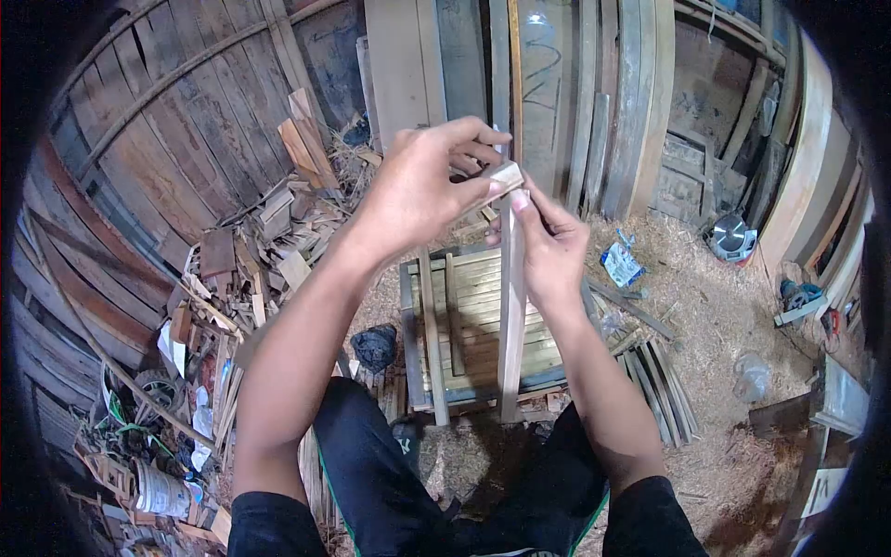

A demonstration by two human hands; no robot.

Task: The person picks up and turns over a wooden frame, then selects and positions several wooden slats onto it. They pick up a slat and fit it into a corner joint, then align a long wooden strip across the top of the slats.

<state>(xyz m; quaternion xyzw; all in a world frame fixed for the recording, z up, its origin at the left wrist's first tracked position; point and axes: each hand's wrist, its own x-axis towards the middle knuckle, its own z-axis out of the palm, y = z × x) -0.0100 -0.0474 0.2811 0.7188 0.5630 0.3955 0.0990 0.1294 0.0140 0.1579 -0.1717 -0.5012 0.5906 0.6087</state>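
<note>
Near the middle of the head view, my left hand (422, 181) pinches a short wooden block (507, 174) between thumb and fingers. The block meets the upper end of a long wooden strip (510, 325) that extends down toward my knees. My right hand (555, 249) grips this strip close to its top, its thumb up by the block. How the two pieces join is partly hidden by my fingers. Beneath my hands lies a slatted wooden frame (483, 306), with another wooden strip (432, 334) along its left side.
Scrap wood (255, 251) is heaped at the left, beside a white bucket (162, 489). Long boards (640, 111) lean on the back wall. On the sawdust floor at right are a circular saw (731, 238), a blue-and-white packet (622, 264) and a stack of slats (661, 390).
</note>
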